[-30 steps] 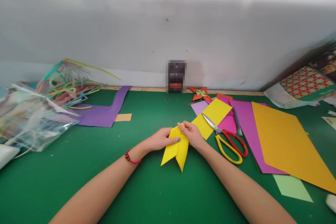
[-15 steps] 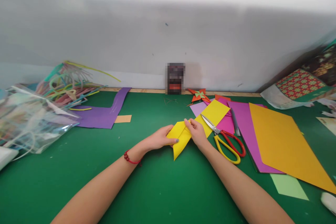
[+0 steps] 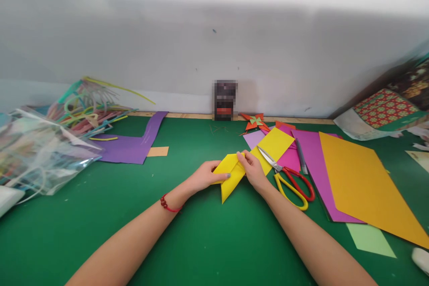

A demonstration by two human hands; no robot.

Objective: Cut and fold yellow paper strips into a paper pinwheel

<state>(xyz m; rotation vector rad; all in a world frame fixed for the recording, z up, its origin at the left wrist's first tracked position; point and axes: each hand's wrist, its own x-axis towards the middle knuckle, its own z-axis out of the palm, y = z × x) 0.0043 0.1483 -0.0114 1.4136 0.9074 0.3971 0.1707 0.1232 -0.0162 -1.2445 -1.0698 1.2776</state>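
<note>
A piece of folded yellow paper (image 3: 230,169) is held up between both hands over the green tabletop. My left hand (image 3: 206,175) grips its left side, thumb lying on top of the fold and the other fingers hidden beneath. At the upper right corner, my right hand (image 3: 252,167) pinches the paper between thumb and fingers. Just right of that hand lie scissors (image 3: 278,167) with one red and one yellow handle loop. Their blades rest on a flat yellow sheet (image 3: 275,142).
Purple sheets (image 3: 310,161), an orange-yellow sheet (image 3: 365,183) and a grey pen (image 3: 301,156) lie to the right. An orange paper pinwheel shape (image 3: 255,121) sits by the wall. On the left are a purple paper piece (image 3: 130,149) and a clear bag (image 3: 50,156) near colourful pipe cleaners (image 3: 83,111).
Both hands keep their hold on the folded yellow paper. My left thumb has shifted slightly up and right across it, and the view has moved a little.
</note>
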